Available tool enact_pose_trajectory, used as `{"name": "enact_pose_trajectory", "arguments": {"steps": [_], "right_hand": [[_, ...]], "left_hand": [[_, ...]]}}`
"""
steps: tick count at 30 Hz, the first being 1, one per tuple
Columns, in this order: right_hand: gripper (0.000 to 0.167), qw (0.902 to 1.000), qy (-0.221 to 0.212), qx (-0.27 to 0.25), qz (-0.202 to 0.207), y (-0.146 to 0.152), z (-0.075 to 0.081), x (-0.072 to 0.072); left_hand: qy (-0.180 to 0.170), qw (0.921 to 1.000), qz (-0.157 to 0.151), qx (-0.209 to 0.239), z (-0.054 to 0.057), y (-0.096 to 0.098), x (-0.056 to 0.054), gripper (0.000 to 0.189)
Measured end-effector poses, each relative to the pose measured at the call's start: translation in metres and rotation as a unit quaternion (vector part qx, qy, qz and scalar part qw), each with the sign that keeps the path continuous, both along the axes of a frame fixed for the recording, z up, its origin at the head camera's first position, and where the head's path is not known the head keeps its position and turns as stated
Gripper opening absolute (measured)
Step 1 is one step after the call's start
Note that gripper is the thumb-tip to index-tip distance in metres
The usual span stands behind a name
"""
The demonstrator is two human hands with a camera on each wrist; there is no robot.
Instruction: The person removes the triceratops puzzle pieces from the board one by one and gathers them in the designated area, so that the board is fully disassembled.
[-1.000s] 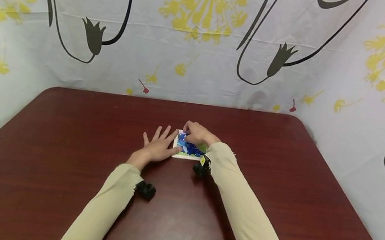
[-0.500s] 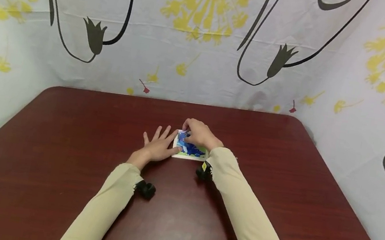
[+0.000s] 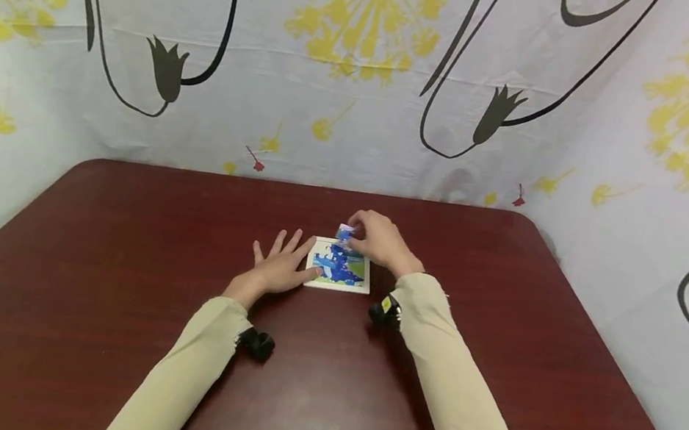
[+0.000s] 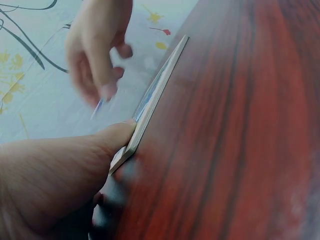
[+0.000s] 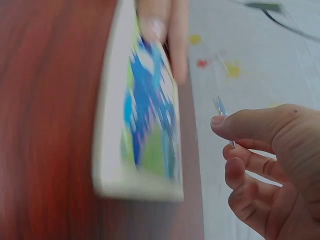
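Observation:
A small jigsaw puzzle (image 3: 346,269) in a white frame, with a blue, green and white picture, lies flat on the table. My left hand (image 3: 275,269) rests at its left side, fingers spread and straight, the thumb on the frame's lower left edge. Above the puzzle's far edge, my right hand (image 3: 383,241) pinches a thin blue-and-white puzzle piece (image 3: 345,232) between thumb and forefinger. In the right wrist view that piece (image 5: 221,108) is seen edge-on, apart from the board. A pale gap shows in the board's upper left part.
The dark red wooden table (image 3: 100,327) spreads around the puzzle on every side. A white cloth (image 3: 210,128) with yellow flowers and dark stems hangs behind it and at both sides. Black wrist cameras (image 3: 256,344) sit on both wrists.
My right hand has lifted a puzzle piece off the board and moved right and slightly away with it, uncovering more of the picture. The left hand has stayed in place.

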State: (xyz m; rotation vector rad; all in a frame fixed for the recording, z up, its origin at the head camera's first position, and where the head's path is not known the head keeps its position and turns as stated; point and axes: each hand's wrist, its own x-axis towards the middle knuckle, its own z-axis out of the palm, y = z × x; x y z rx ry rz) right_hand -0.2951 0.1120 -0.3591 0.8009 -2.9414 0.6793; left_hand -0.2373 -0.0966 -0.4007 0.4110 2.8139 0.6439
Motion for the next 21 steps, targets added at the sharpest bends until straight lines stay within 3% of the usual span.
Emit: {"name": "enact_pose_trajectory", "arguments": {"steps": [5,10,15,21], "right_hand": [[0.029,0.9995,0.005,-0.027,-0.018,0.040,-0.002,-0.002],[0.030,0.9936,-0.076,-0.064,-0.055,0.068,-0.014,0.001],[0.029,0.9846,-0.133,-0.087,-0.074,0.075,-0.025,0.002],[0.027,0.9864,-0.124,-0.087,-0.063,0.071,-0.025,0.001]], "left_hand": [[0.010,1.0000,0.000,0.001,0.000,-0.001,0.003,0.073],[0.016,0.9999,-0.002,0.006,-0.005,0.002,0.005,0.073],[0.011,0.9999,0.007,-0.001,-0.006,0.001,0.007,0.073],[0.018,0.9998,0.005,0.004,-0.003,0.002,0.005,0.073]]}}
